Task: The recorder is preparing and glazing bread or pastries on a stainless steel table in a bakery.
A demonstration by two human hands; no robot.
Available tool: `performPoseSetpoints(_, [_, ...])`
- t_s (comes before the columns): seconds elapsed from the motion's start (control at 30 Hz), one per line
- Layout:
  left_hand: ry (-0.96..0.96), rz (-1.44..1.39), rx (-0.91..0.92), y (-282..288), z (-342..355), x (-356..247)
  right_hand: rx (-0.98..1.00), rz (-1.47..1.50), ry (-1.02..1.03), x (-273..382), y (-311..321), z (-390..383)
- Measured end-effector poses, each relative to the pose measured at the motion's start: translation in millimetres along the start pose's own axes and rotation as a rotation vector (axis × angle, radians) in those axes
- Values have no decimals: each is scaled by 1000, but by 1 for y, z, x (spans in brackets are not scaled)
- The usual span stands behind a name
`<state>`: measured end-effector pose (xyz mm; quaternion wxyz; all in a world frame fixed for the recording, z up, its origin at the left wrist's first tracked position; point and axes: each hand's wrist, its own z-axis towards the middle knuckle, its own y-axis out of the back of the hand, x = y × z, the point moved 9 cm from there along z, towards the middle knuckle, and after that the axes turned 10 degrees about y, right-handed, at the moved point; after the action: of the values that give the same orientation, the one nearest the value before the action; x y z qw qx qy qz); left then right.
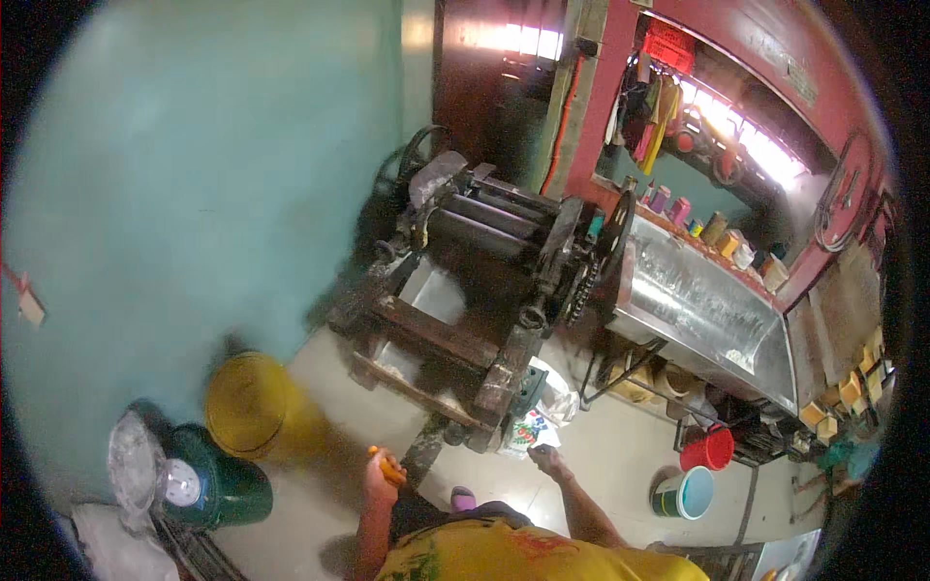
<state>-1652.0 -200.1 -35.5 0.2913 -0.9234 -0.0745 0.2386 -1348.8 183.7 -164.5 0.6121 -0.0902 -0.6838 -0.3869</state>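
Note:
My left hand (383, 474) grips an orange object (390, 472) at the bottom centre, left of the machine's front. My right hand (548, 463) is closed near a white printed sack (533, 431); whether it holds something dark cannot be made out. In front of me stands a dark, worn roller machine (484, 218) with horizontal rollers, large side wheels, a chain and a wooden front frame (436, 339). A pale metal sheet or tray (431, 290) lies inside the frame. My foot in a purple slipper shows between my hands.
Left, by the teal wall, are a yellow bucket (242, 407), a green drum (237, 489) and a grey lid (134, 465). Right are a steel trough (697, 310) on a stand, containers on a ledge, a red bucket (707, 445), a white bucket (668, 504) and wooden blocks (852, 387).

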Motion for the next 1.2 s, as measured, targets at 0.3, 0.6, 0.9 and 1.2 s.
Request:
performPoseSetpoints(0.3, [535,86,171,-4,105,-65,-304,-250,-294,-62,-35,-207])
performPoseSetpoints(0.6, [221,285,120,-50,176,-288,-223,565,-1179,32,-212,-310])
performPoseSetpoints(0.9, [597,266,274,-33,157,-179,-335,216,-1073,128,-254,-196])
performPoseSetpoints(1.2, [589,94,235,44,173,-215,-234,313,-1123,93,-260,-250])
